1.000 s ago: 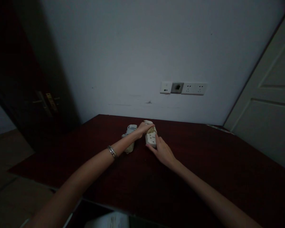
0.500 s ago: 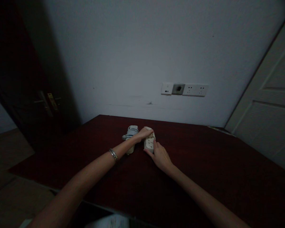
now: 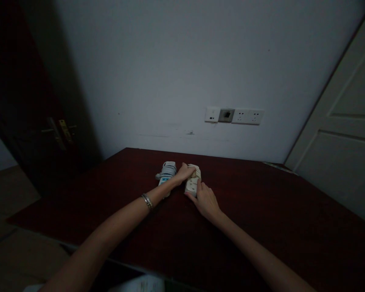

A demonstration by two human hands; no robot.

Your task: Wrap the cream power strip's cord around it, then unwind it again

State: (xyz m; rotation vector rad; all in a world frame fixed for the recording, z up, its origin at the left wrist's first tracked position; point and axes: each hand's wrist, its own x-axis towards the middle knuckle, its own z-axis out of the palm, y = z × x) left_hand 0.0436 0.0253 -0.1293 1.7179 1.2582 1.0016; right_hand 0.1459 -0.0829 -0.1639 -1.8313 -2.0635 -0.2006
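Observation:
A cream-white power strip (image 3: 191,187) lies on the dark red table, its near end showing socket holes. Across its far part, where pale cord seems wrapped round it, my left hand (image 3: 185,172) is closed; the fingertips are too small to make out fully. My right hand (image 3: 207,200) grips the near end, thumb on the near left and fingers along the right side. Left of them, partly behind my left forearm, lies a second power strip (image 3: 163,180) with blue sockets and a grey-white cord (image 3: 168,171) wound round it.
The table (image 3: 249,211) meets a pale wall carrying a row of wall sockets (image 3: 246,116). A dark door (image 3: 24,121) stands at left, a white panelled door (image 3: 346,154) at right. Something whitish (image 3: 142,283) shows below the table's front edge.
My left hand has shifted slightly on the strip's far part, uncovering more of its top. My left forearm has moved a little, so the second strip's blue sockets now show.

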